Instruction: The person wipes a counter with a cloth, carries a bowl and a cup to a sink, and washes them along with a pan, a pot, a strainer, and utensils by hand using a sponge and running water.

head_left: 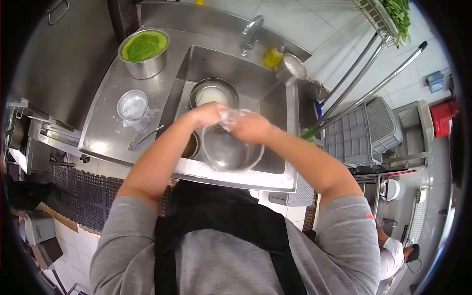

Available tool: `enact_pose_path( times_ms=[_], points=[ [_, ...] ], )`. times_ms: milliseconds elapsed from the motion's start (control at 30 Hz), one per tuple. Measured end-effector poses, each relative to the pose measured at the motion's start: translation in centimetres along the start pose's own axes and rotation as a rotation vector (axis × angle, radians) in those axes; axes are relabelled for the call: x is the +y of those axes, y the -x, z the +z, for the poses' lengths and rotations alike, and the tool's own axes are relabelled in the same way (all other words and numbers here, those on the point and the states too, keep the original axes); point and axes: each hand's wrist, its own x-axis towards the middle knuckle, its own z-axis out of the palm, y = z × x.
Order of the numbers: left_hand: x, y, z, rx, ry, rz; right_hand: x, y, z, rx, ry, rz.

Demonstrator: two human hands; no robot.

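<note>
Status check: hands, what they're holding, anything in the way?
Left hand and right hand together, gripping whitish translucent material, blurred. Clear bowl, far rim beneath them. Nothing visibly blocking.

A steel pot [147,68] with bright green contents (they reach near its rim) stands on the bench [105,88] at upper left of the frame. Leafy greens [397,17] lie in a wire rack [372,18] at upper right. Grey crates [339,130] sit at right, a red container [444,119] farther right; a person [392,256] in white is at lower right.
</note>
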Motion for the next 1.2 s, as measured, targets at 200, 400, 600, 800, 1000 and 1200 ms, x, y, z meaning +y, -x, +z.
enact_pose_path(
  times_ms=[200, 400, 600, 800, 1000, 1200],
  points=[
    [-0.1, 1.2, 4.4, 0.462, -0.001, 0.154, -7.3, -3.1, 2.5, -0.142, -0.676, 0.867],
    [0.4, 2.4, 5.2, 0.492, 0.254, 0.134, -5.7, -2.0, 3.3, -0.398, -0.574, 1.042],
    [0.4, 2.1, 6.6, 0.584, 0.165, 0.185, -3.9, -1.8, 5.6, 0.042, -0.338, 1.048],
    [0.3, 0.9, 8.1, 0.662, 0.012, 0.217, -6.1, -1.3, 7.2, -0.294, -0.837, 0.938],
    [-3.0, 0.1, 6.8, 0.737, -0.214, 0.127, -7.6, 5.4, 5.3, -0.063, -0.990, 0.932],
    [-4.3, 0.1, 5.4, 0.508, 0.612, -0.015, -3.2, 12.9, 10.5, 1.120, -1.970, 1.500]
  ],
)
